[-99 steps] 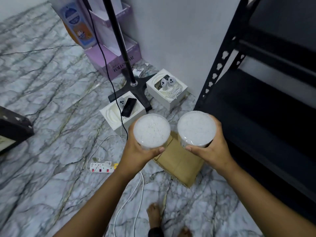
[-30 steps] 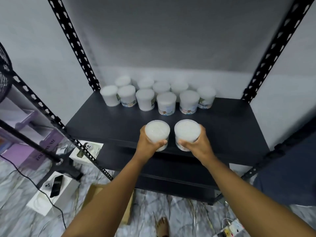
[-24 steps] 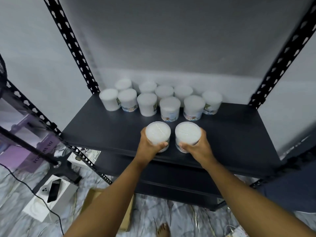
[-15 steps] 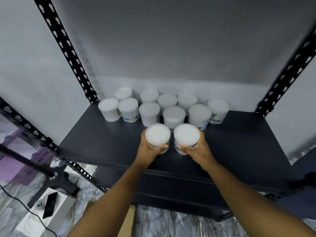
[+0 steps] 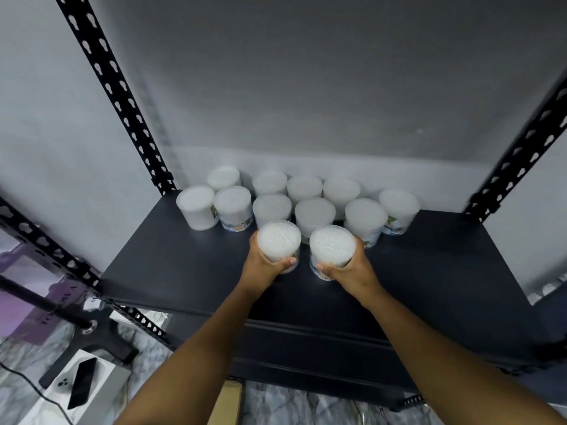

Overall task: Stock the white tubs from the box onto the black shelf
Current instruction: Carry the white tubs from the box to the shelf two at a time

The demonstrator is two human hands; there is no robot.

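My left hand (image 5: 264, 265) grips a white tub (image 5: 278, 240) and my right hand (image 5: 352, 268) grips a second white tub (image 5: 331, 246). Both tubs stand side by side, upright, at the middle of the black shelf (image 5: 171, 271), just in front of two rows of several white tubs (image 5: 313, 213) at the back. Whether the held tubs touch the shelf surface I cannot tell. A sliver of the cardboard box (image 5: 230, 403) shows on the floor below, between my forearms.
Black perforated uprights (image 5: 113, 87) frame the shelf on the left and right (image 5: 521, 154). A lower shelf (image 5: 306, 348) sits underneath. On the marble floor at the left are a white phone box (image 5: 79, 391), a stand base (image 5: 92, 329) and purple boxes (image 5: 18, 305).
Both hands have carried the tubs from above the box up onto the shelf, then pushed them back toward the rows of tubs. The view has tilted closer to the shelf.
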